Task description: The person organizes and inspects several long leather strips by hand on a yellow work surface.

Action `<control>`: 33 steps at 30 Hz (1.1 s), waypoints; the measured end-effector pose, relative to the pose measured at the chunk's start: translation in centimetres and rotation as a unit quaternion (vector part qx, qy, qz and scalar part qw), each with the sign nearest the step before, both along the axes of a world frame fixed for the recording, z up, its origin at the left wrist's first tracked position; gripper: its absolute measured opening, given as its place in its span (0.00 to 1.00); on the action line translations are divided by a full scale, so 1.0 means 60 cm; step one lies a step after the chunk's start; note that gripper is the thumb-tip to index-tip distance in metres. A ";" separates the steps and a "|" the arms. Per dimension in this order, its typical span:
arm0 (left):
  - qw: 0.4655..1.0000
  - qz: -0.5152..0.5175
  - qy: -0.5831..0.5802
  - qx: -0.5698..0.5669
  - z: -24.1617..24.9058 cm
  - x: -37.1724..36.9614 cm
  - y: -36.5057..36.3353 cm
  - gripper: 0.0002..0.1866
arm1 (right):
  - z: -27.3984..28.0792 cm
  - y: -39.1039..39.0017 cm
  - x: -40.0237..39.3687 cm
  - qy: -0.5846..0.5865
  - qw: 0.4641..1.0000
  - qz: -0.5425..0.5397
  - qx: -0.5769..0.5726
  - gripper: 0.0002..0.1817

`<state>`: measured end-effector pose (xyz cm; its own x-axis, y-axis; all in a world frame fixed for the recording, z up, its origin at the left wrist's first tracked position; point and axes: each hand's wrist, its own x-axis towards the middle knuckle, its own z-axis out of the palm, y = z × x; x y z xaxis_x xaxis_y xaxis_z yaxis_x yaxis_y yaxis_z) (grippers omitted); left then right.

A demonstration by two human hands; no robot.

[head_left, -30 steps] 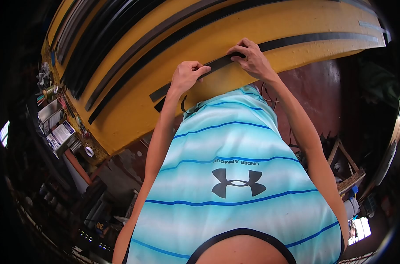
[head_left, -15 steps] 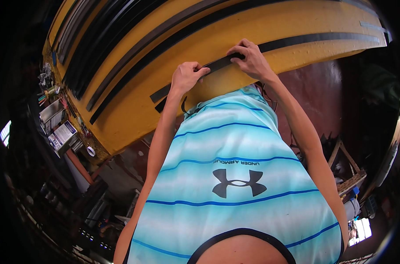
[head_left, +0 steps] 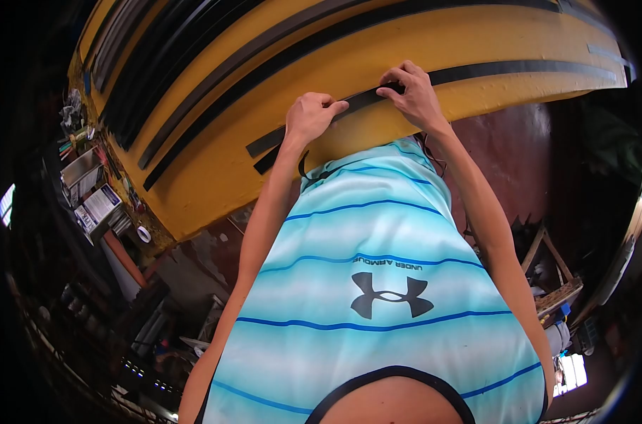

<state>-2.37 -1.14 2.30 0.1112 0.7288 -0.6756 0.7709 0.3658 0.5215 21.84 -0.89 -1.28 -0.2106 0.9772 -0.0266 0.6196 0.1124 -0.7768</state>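
A long black strip [head_left: 491, 69] lies along the near edge of the yellow table [head_left: 201, 205]. My left hand [head_left: 312, 116] is closed on it left of centre, thumb and fingers pinching its edge. My right hand [head_left: 411, 92] grips the same strip farther right, with fingers curled over it. Under its left end, a short piece of another black strip [head_left: 266, 160] shows beside my left forearm. The undersides of both hands are hidden.
More long dark strips [head_left: 293, 53] lie across the table beyond my hands. Boxes [head_left: 98, 208] and small tools stand by the table's left end. A wooden frame [head_left: 558, 293] stands on the floor at the right.
Both hands keep their hold on the strip and their places along it. The whole view has shifted slightly, so hands and strip appear a little farther right.
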 end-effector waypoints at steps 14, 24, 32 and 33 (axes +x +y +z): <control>0.999 0.011 0.013 0.037 -0.023 -0.002 -0.011 0.21 | 0.009 0.001 -0.001 -0.015 0.999 0.012 -0.031 0.12; 0.998 -0.013 0.032 0.047 -0.019 -0.001 -0.012 0.19 | 0.012 -0.023 -0.019 -0.078 0.995 0.027 0.064 0.05; 0.998 -0.018 0.019 0.061 -0.026 -0.007 -0.016 0.20 | 0.008 -0.025 -0.020 -0.068 0.996 0.013 0.057 0.04; 0.998 -0.017 0.020 0.060 -0.025 -0.007 -0.016 0.20 | 0.008 -0.025 -0.021 -0.070 0.996 0.011 0.060 0.04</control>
